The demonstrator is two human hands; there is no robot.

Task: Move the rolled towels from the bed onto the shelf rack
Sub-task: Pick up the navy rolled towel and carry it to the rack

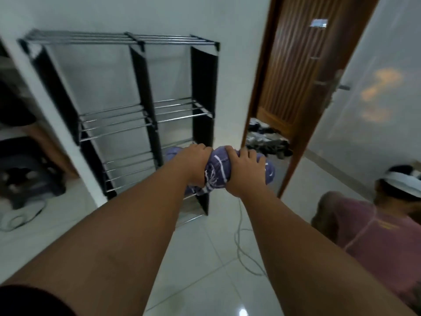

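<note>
Head view gives me both hands out in front, and each grip is closed around the same rolled towel (216,173), a purple one with pale stripes. My left hand (196,164) wraps the near left side of the roll, my right hand (245,173) clamps over the right side, fingers curled across the top. The towel is held in the air, just in front of the shelf rack (141,115), level with its lower right compartment. Something purple shows behind my left hand on that lower shelf; it may be another towel, but blur stops me being sure.

The rack stands on the floor (205,258) against the wall, its upper rail shelves bare. A cable (239,236) trails over the tiles below my right arm, and another person (376,224) crouches at the right edge.

I judge this as the placing step. To do it well I would keep the roll squeezed so it stays tight, slide it lengthwise across several rails well back from the front edge, then let go with both hands together.
</note>
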